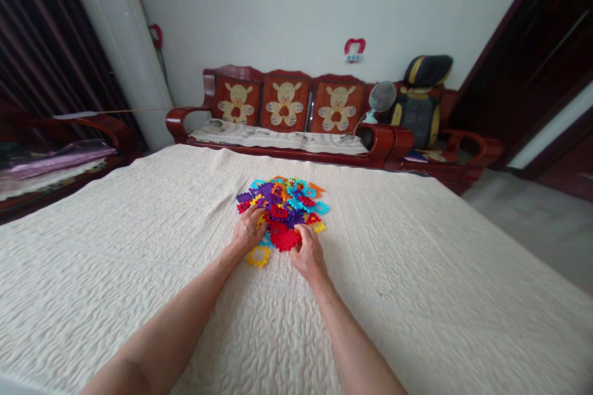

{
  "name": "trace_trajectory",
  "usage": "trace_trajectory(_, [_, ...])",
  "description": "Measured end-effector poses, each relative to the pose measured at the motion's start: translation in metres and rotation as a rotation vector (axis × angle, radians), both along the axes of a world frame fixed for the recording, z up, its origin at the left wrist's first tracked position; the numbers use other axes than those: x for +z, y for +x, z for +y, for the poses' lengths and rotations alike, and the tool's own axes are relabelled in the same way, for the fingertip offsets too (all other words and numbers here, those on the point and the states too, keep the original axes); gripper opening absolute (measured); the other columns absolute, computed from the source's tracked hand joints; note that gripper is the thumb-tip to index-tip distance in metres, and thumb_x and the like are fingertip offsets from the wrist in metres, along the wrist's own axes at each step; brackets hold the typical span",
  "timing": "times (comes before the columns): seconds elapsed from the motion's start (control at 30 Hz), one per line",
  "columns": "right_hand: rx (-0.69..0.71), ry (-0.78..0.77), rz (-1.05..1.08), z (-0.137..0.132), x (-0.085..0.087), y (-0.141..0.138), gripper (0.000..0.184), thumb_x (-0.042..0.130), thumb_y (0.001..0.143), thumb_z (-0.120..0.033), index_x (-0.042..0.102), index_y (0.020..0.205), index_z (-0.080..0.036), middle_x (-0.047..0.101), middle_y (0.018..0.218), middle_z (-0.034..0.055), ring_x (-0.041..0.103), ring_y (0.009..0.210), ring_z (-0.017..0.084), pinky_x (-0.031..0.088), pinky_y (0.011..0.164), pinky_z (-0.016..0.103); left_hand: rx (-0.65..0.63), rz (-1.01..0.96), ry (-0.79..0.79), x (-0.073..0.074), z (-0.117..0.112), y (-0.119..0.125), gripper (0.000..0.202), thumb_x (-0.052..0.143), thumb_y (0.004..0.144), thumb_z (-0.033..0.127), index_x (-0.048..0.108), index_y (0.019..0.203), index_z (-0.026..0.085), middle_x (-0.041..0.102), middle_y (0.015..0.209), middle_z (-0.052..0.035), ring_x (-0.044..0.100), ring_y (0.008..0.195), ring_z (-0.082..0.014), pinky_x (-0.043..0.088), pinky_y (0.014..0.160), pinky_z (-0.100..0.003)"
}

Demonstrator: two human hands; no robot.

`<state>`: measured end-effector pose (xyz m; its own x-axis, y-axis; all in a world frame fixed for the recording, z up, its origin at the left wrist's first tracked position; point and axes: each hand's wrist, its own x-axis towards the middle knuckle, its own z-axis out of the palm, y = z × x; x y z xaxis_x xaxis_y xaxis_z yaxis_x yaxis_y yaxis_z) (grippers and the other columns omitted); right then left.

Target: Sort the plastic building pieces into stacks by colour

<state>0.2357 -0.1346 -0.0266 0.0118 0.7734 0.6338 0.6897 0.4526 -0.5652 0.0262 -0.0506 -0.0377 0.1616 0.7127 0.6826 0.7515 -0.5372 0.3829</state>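
Note:
A heap of small plastic interlocking pieces [285, 200] in red, purple, blue, orange and yellow lies on a cream quilted bed cover [139, 247]. My left hand [247, 231] rests on the heap's near left edge, fingers curled onto the pieces. A yellow frame-shaped piece [258, 256] lies just below that hand. My right hand [308, 253] is at the heap's near right edge, fingers closed against a red piece [283, 238]. Whether the red piece is lifted off the cover I cannot make out.
A red wooden bench [287, 117] with bear-patterned back cushions stands beyond the bed against the white wall. A small fan [380, 99] and a dark backpack [419, 105] sit at its right end. A dark doorway [546, 62] is at right, curtains at left.

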Motion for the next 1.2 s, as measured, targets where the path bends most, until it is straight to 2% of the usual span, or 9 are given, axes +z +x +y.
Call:
trace_trajectory(0.3, [0.013,-0.028,-0.012,-0.005,0.0029,-0.0018,0.053,0.052,0.069,-0.006,0.061,0.12,-0.018,0.062,0.118,0.0127,0.057,0.114,0.026,0.048,0.104,0.044,-0.013,0.002,0.005,-0.0013,-0.0059,-0.0033,0.036,0.053,0.087,0.035,0.065,0.118,0.021,0.062,0.128,-0.012,0.061,0.117,-0.0273,0.053,0.101,-0.045])
trace_trajectory(0.77, [0.027,-0.037,-0.024,-0.0033,0.0043,0.0001,0.044,0.052,0.073,-0.008,0.063,0.115,-0.017,0.063,0.115,0.0135,0.058,0.112,0.026,0.049,0.102,0.044,0.001,-0.009,-0.036,-0.0005,-0.0073,-0.0023,0.036,0.055,0.086,0.033,0.066,0.118,0.021,0.063,0.127,-0.0116,0.063,0.115,-0.0271,0.053,0.1,-0.045])
trace_trajectory(1.2, [0.018,-0.017,-0.05,-0.0022,0.0028,0.0016,0.05,0.051,0.069,-0.006,0.063,0.117,-0.017,0.063,0.116,0.0131,0.059,0.113,0.026,0.05,0.102,0.044,-0.008,-0.036,-0.054,-0.0023,-0.0088,-0.0024,0.035,0.055,0.088,0.031,0.065,0.12,0.02,0.062,0.131,-0.0133,0.061,0.119,-0.028,0.052,0.102,-0.047])
